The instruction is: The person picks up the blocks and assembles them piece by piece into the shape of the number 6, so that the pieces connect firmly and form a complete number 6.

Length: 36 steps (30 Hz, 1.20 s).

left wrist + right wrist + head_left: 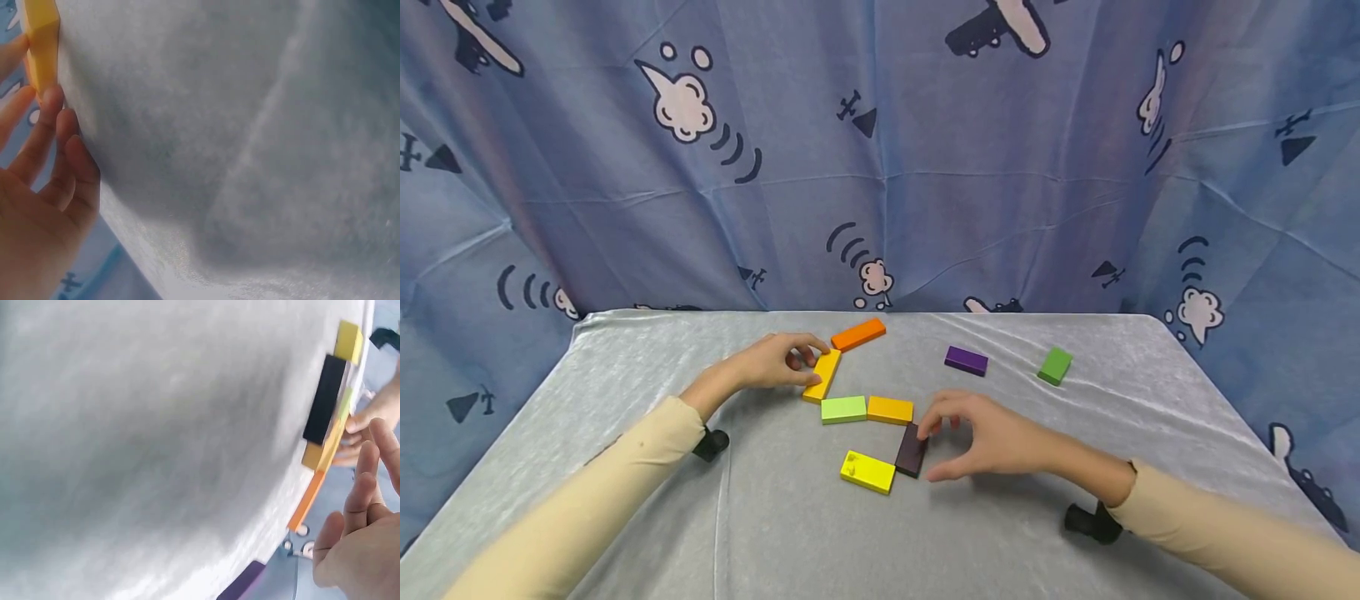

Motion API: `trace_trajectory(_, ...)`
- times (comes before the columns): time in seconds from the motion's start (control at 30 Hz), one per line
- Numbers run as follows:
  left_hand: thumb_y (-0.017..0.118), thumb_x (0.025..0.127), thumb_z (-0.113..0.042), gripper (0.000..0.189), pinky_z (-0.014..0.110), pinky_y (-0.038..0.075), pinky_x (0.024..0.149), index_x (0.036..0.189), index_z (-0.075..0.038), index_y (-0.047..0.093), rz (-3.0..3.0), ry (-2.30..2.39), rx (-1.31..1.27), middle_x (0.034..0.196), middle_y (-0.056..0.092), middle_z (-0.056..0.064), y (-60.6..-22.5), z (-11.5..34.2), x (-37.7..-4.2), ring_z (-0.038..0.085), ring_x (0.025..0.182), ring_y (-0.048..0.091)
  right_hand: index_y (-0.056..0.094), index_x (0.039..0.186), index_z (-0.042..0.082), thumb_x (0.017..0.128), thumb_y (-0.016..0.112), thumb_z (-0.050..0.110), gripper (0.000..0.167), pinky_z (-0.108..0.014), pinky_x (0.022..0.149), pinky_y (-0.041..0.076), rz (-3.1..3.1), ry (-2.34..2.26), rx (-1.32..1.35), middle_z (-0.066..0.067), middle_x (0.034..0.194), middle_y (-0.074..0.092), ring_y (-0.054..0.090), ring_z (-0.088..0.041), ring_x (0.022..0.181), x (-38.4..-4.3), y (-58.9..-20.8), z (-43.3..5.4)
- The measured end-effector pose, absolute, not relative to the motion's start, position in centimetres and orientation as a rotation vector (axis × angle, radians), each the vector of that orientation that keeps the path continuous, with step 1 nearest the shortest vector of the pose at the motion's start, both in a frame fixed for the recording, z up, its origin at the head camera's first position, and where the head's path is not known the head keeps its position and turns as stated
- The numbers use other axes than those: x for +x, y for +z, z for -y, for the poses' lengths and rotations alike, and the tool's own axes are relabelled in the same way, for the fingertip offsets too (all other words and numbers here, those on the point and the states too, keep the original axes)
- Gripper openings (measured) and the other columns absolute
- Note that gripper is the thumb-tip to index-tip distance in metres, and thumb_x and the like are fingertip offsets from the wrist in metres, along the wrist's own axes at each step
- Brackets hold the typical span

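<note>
In the head view my left hand (772,360) pinches an amber block (824,372), thumb near its lower end and fingertips at its upper end. The left wrist view shows the fingertips against this same amber block (42,47). Beside a dark brown block (912,451), my right hand (988,437) has its thumb and fingers spread apart. Its fingertips overlap that block's right edge, with nothing in its grasp. A light green block (843,410) and a second amber block (890,410) lie end to end. A yellow block (867,472) meets the brown one's lower corner.
An orange block (858,334) lies beyond the left hand. Farther right are a purple block (966,361) and a green block (1056,366). Grey wrinkled cloth (775,517) covers the table, and a blue patterned curtain (880,150) hangs behind it.
</note>
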<state>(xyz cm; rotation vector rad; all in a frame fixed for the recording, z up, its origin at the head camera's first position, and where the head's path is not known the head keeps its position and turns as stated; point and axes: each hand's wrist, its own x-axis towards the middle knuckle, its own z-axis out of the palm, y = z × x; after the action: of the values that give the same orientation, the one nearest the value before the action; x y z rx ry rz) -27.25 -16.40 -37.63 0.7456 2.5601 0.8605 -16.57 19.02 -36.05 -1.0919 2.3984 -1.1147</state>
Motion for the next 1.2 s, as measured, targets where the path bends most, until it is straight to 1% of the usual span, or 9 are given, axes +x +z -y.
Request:
trace_trajectory(0.23, 0.078, 0.093, -0.022, 0.047, 0.033, 0.050, 0.072, 0.137, -0.014, 0.062, -2.554, 0.871, 0.754, 0.109, 0.064, 0.002, -37.7, 16.4, -27.2, 0.020, 0.092, 0.060, 0.072, 0.111, 0.014, 0.083, 0.088, 0.034, 0.037, -0.042, 0.084, 0.044, -2.443, -1.146, -1.138, -0.001, 0.107, 0.069, 0.057, -0.028, 0.095, -16.9, -36.1, -21.1)
trace_trajectory(0.47, 0.078, 0.093, -0.020, 0.046, 0.033, 0.050, 0.073, 0.136, -0.013, 0.062, -2.538, 0.896, 0.765, 0.110, 0.064, 0.003, -37.7, 16.5, -27.1, 0.020, 0.093, 0.061, 0.071, 0.115, 0.015, 0.082, 0.088, 0.036, 0.042, -0.042, 0.082, 0.045, -2.553, -1.148, -1.032, -0.001, 0.108, 0.068, 0.056, -0.027, 0.095, -17.5, -36.4, -23.4)
trace_trajectory(0.7, 0.077, 0.094, -0.020, 0.046, 0.033, 0.050, 0.071, 0.136, -0.010, 0.062, -2.533, 0.894, 0.781, 0.110, 0.065, 0.006, -37.6, 16.6, -27.2, 0.020, 0.092, 0.061, 0.069, 0.120, 0.010, 0.082, 0.089, 0.025, 0.046, -0.043, 0.077, 0.047, -2.591, -1.164, -0.962, -0.008, 0.107, 0.067, 0.055, -0.033, 0.095, -19.7, -36.6, -26.0)
trace_trajectory(0.83, 0.077, 0.094, -0.020, 0.046, 0.034, 0.050, 0.070, 0.136, -0.009, 0.061, -2.529, 0.899, 0.790, 0.110, 0.064, 0.006, -37.7, 16.6, -27.3, 0.021, 0.091, 0.061, 0.068, 0.124, 0.010, 0.081, 0.089, 0.024, 0.050, -0.045, 0.077, 0.048, -2.609, -1.148, -0.931, -0.010, 0.110, 0.065, 0.055, -0.035, 0.096, -21.4, -36.7, -27.3)
trace_trajectory(0.97, 0.077, 0.094, -0.020, 0.047, 0.034, 0.050, 0.073, 0.136, -0.009, 0.061, -2.526, 0.909, 0.803, 0.109, 0.065, 0.007, -37.8, 16.7, -27.2, 0.021, 0.091, 0.062, 0.067, 0.126, 0.008, 0.081, 0.089, 0.023, 0.052, -0.043, 0.076, 0.048, -2.643, -1.134, -0.920, -0.012, 0.110, 0.065, 0.056, -0.036, 0.096, -22.6, -36.8, -28.4)
trace_trajectory(1.07, 0.077, 0.094, -0.019, 0.047, 0.035, 0.050, 0.075, 0.136, -0.008, 0.061, -2.524, 0.916, 0.816, 0.109, 0.065, 0.007, -37.9, 16.7, -27.2, 0.021, 0.092, 0.063, 0.067, 0.127, 0.006, 0.081, 0.089, 0.022, 0.053, -0.038, 0.073, 0.048, -2.675, -1.118, -0.888, -0.013, 0.110, 0.064, 0.056, -0.035, 0.094, -23.2, -36.8, -29.2)
trace_trajectory(1.2, 0.077, 0.094, -0.019, 0.047, 0.035, 0.051, 0.075, 0.136, -0.008, 0.061, -2.523, 0.922, 0.828, 0.109, 0.065, 0.007, -37.8, 16.7, -27.3, 0.021, 0.093, 0.063, 0.065, 0.130, 0.005, 0.081, 0.089, 0.024, 0.057, -0.033, 0.071, 0.048, -2.722, -1.087, -0.782, -0.014, 0.113, 0.064, 0.056, -0.033, 0.093, -23.5, -36.5, -30.3)
